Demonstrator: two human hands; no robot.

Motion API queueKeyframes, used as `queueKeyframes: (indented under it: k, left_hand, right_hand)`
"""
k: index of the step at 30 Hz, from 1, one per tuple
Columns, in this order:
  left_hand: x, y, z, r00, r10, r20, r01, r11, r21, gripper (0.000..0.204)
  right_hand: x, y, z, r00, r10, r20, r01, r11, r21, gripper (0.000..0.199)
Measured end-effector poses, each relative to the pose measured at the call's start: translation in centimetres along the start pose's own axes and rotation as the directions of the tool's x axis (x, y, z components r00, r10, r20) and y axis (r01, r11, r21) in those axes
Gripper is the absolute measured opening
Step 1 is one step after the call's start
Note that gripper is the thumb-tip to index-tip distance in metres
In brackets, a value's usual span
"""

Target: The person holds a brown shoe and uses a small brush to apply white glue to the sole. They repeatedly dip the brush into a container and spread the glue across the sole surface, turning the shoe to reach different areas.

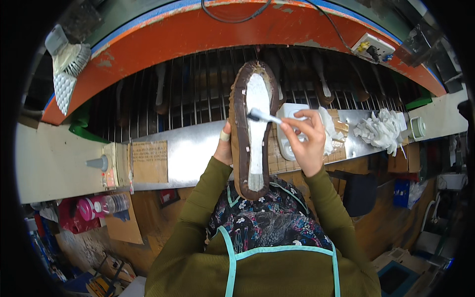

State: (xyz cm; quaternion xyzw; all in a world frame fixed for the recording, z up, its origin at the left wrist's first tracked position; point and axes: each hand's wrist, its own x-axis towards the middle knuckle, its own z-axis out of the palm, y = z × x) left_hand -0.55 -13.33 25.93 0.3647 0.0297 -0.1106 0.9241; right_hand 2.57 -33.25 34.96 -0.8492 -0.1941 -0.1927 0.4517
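Observation:
A brown shoe upper stands sole side up in front of me, toe end away. Its edge is folded over a pale insole. My left hand, with a light wrap on the thumb, grips the shoe's left side; most of its fingers are hidden behind it. Between the fingertips of my right hand is a small brush with a white handle. Its dark bristles are over the middle of the insole; whether they touch cannot be told. Beneath my right hand sits a white plastic container.
A metal rod rack with more shoes runs behind the bench, under an orange beam. Crumpled white paper lies on the right, cardboard on the left. A socket with a plug is fixed to the beam.

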Motion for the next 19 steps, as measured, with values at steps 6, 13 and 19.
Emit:
queueKeyframes:
  k: [6,13,19]
  left_hand:
    - [0.1,0.9,-1.8,0.998,-0.026,0.059,0.028,0.999,-0.031,0.092]
    - [2.0,0.5,-5.1,0.998,0.051,-0.020,-0.055,0.973,-0.224,0.089]
    - [5.5,-0.5,-12.1,0.994,-0.068,-0.086,0.044,0.964,-0.261,0.086]
  right_hand:
    - [5.2,1.4,2.2,0.992,0.071,-0.100,-0.076,0.996,-0.042,0.012]
    - [2.9,1.6,5.3,0.957,-0.171,-0.236,0.069,0.920,-0.387,0.015]
    - [-2.6,-0.7,6.0,0.969,0.179,0.168,-0.190,0.980,0.053,0.018]
